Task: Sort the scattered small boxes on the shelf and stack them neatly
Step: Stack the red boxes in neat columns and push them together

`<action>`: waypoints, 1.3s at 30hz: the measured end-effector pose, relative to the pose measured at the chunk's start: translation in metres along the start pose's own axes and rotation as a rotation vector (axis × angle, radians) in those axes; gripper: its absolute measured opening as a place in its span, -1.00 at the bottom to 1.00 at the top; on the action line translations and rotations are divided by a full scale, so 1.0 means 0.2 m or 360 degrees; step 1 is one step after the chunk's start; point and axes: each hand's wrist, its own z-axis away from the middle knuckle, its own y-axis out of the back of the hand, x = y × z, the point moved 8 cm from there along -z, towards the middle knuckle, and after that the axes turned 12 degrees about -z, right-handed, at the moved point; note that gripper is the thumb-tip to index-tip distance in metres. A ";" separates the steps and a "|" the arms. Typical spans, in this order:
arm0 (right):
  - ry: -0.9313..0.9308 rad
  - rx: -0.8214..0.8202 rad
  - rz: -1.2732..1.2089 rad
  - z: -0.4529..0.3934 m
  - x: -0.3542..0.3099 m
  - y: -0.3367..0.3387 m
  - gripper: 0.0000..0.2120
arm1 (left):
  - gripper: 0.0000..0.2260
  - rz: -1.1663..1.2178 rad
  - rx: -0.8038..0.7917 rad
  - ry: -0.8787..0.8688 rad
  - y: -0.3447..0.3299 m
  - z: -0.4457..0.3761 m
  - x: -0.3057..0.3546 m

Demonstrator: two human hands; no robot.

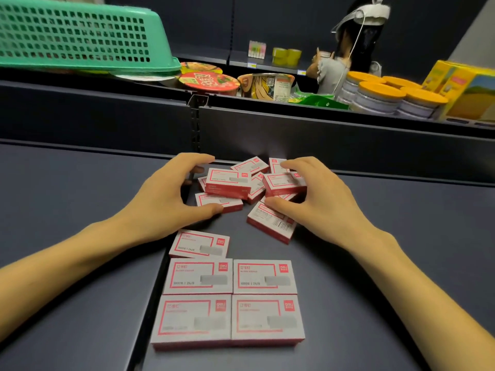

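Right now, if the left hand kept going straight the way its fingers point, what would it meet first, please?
The left hand points right, toward the jumbled heap of small red-and-white cardboard boxes. It would likely meet the top box at the heap's left first; its fingertips look almost on it already, though depth is unclear.

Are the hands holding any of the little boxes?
No box is lifted. The left hand and right hand cup the sides of the messy pile.

both hands, left [171, 194] and right [318, 199], outstretched, fingers spread and curled
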 end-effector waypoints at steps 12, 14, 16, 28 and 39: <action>0.0197 0.0257 -0.0134 0.06 -0.11 0.11 -0.60 | -0.28 -0.0048 0.0116 -0.0002 0.04 0.00 -0.02; 0.0252 0.0036 -0.0023 0.08 -0.17 0.05 -0.60 | -0.30 -0.0093 0.0148 -0.0048 0.06 0.00 0.00; 0.0293 -0.0179 0.0136 0.10 -0.21 -0.03 -0.54 | -0.34 -0.0116 0.0204 -0.0083 0.08 0.01 0.01; 0.0290 -0.0402 -0.0061 0.11 -0.18 -0.08 -0.56 | -0.76 0.0162 -0.0406 -0.0436 0.00 0.09 0.21; 0.0076 -0.0458 -0.0969 0.12 -0.20 0.00 -0.50 | -0.85 0.0193 -0.0515 -0.0464 -0.03 0.11 0.20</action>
